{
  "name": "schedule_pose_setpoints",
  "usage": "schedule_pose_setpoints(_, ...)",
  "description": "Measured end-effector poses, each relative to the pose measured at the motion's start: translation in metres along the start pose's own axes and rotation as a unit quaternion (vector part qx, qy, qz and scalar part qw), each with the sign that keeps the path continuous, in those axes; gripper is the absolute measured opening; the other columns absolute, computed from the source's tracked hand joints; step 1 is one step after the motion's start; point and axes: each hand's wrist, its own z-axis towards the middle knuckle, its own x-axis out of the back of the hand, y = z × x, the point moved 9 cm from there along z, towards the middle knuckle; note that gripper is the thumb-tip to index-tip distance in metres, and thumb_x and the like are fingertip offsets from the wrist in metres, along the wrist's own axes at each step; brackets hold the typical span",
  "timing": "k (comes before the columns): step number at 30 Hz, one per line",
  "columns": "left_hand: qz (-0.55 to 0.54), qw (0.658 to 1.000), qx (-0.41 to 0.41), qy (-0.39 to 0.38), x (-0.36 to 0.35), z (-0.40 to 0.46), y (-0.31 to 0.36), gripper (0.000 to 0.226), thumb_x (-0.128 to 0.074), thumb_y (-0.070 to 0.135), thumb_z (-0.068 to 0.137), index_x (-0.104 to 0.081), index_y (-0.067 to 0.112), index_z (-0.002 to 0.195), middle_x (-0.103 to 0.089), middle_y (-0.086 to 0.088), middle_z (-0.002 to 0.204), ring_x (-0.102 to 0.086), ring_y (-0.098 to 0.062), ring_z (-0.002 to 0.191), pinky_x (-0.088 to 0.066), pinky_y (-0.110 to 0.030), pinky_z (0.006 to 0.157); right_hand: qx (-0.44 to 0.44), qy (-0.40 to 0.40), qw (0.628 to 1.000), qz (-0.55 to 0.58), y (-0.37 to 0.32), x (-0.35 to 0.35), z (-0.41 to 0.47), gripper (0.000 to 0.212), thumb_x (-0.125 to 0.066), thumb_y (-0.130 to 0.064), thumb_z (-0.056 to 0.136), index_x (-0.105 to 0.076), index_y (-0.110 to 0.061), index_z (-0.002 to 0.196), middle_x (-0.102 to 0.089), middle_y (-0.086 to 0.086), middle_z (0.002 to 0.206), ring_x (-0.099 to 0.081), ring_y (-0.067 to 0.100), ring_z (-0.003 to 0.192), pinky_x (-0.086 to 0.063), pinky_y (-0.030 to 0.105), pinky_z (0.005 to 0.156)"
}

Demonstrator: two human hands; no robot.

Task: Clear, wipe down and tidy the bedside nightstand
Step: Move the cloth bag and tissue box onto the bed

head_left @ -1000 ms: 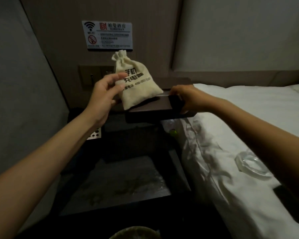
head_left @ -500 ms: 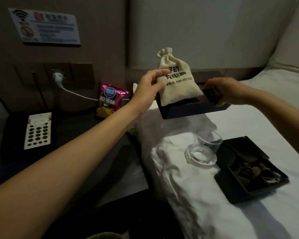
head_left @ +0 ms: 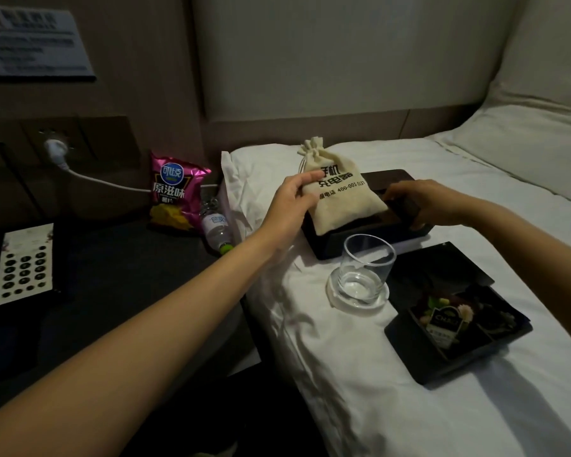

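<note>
A dark wooden tray (head_left: 350,240) rests on the white bed, with a beige drawstring pouch (head_left: 338,196) printed in black characters leaning on it. My left hand (head_left: 292,201) grips the pouch's left side. My right hand (head_left: 412,201) holds the tray's right end. The dark nightstand (head_left: 122,275) lies at the left, carrying a pink chip bag (head_left: 173,192), a small water bottle (head_left: 216,227) on its side and a phone (head_left: 23,263) with a white keypad.
A clear glass on a glass coaster (head_left: 363,275) and a black compartment tray (head_left: 455,315) with tea sachets sit on the bed sheet (head_left: 376,407) near me. A white plug and cable (head_left: 80,169) run from the wall socket. A pillow (head_left: 534,150) lies at the right.
Both hands carried the tray and pouch from above the nightstand rightward and lowered them onto the bed. My view swung right with them.
</note>
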Motion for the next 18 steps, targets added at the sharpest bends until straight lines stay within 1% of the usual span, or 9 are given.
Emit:
schedule_pose_setpoints(5, 0.014, 1.000, -0.013, -0.006, -0.007, 0.008, 0.004, 0.041, -0.044, -0.006, 0.092, -0.056, 0.009, 0.128, -0.048, -0.014, 0.139, -0.051, -0.022, 0.126, -0.043, -0.040, 0.108, -0.008, -0.017, 1.000, 0.019, 0.004, -0.003, -0.001, 0.074, -0.070, 0.018, 0.071, -0.052, -0.017, 0.134, -0.052, 0.009, 0.136, -0.050, 0.031, 0.121, -0.047, 0.033, 0.083)
schedule_pose_setpoints(8, 0.042, 0.999, -0.008, -0.010, -0.012, 0.012, 0.002, 0.041, -0.047, -0.004, 0.092, -0.055, 0.010, 0.129, -0.046, -0.013, 0.139, -0.049, -0.021, 0.127, -0.040, -0.038, 0.110, -0.006, -0.025, 0.999, 0.025, 0.002, -0.008, -0.002, 0.072, -0.067, 0.019, 0.073, -0.051, -0.017, 0.133, -0.053, 0.009, 0.135, -0.052, 0.029, 0.116, -0.050, 0.032, 0.079)
schedule_pose_setpoints(11, 0.134, 0.990, 0.015, -0.034, -0.018, 0.013, -0.009, 0.044, -0.053, 0.006, 0.093, -0.048, 0.012, 0.136, -0.038, -0.010, 0.141, -0.043, -0.020, 0.129, -0.036, -0.035, 0.112, -0.016, -0.026, 0.998, 0.046, 0.001, -0.014, -0.004, 0.071, -0.061, 0.020, 0.075, -0.050, -0.017, 0.135, -0.053, 0.010, 0.134, -0.052, 0.026, 0.111, -0.051, 0.033, 0.077)
schedule_pose_setpoints(13, 0.241, 0.969, 0.015, -0.059, -0.022, 0.014, -0.016, 0.047, -0.055, 0.015, 0.094, -0.044, 0.015, 0.140, -0.034, -0.008, 0.142, -0.033, -0.021, 0.133, -0.029, -0.036, 0.114, -0.025, -0.018, 0.998, 0.057, 0.000, -0.016, -0.004, 0.073, -0.059, 0.021, 0.076, -0.048, -0.015, 0.138, -0.054, 0.012, 0.135, -0.052, 0.026, 0.111, -0.047, 0.031, 0.076)
schedule_pose_setpoints(15, 0.325, 0.943, 0.004, -0.066, -0.026, 0.015, -0.016, 0.048, -0.055, 0.023, 0.093, -0.043, 0.020, 0.140, -0.033, -0.006, 0.140, -0.022, -0.022, 0.135, -0.023, -0.039, 0.114, -0.032, -0.020, 0.997, 0.061, -0.001, -0.016, -0.003, 0.074, -0.059, 0.021, 0.076, -0.046, -0.015, 0.139, -0.053, 0.012, 0.136, -0.051, 0.029, 0.116, -0.044, 0.031, 0.079)
schedule_pose_setpoints(16, 0.343, 0.937, 0.000, -0.063, -0.027, 0.015, -0.014, 0.049, -0.056, 0.026, 0.093, -0.042, 0.021, 0.140, -0.032, -0.006, 0.140, -0.020, -0.022, 0.135, -0.022, -0.041, 0.114, -0.034, -0.026, 0.997, 0.066, -0.001, -0.017, -0.002, 0.073, -0.059, 0.021, 0.076, -0.046, -0.017, 0.137, -0.053, 0.011, 0.134, -0.051, 0.028, 0.116, -0.044, 0.030, 0.078)
schedule_pose_setpoints(18, 0.349, 0.935, -0.006, -0.057, -0.027, 0.015, -0.012, 0.052, -0.057, 0.028, 0.091, -0.041, 0.024, 0.140, -0.031, -0.005, 0.141, -0.017, -0.023, 0.136, -0.021, -0.043, 0.114, -0.041, -0.027, 0.995, 0.090, -0.002, -0.013, -0.003, 0.069, -0.057, 0.020, 0.078, -0.045, -0.018, 0.135, -0.053, 0.007, 0.129, -0.052, 0.029, 0.118, -0.047, 0.029, 0.076)
